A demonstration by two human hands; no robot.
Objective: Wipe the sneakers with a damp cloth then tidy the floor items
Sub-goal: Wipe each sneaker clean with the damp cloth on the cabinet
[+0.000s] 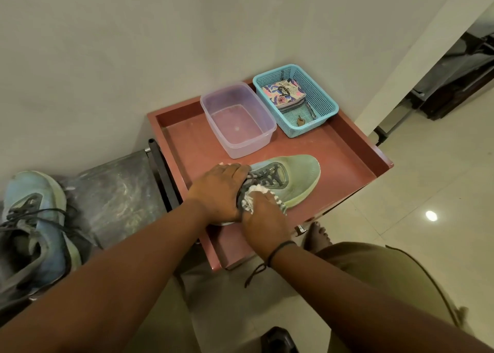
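Red and rimmed, the surface [355, 154] is carrying a green sneaker [299, 177] near its middle. The left hand [217, 191] is gripping the sneaker's heel end. The right hand [263, 223] is clutching a white cloth [252, 196] against its side. Farther back are sitting a clear tub [238, 120] and a blue basket [295, 100]. Another sneaker [34, 229] is sitting far left.

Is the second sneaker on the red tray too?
No, only one sneaker sits on the red tray; the other sneaker lies off it, on the dark surface to the left.
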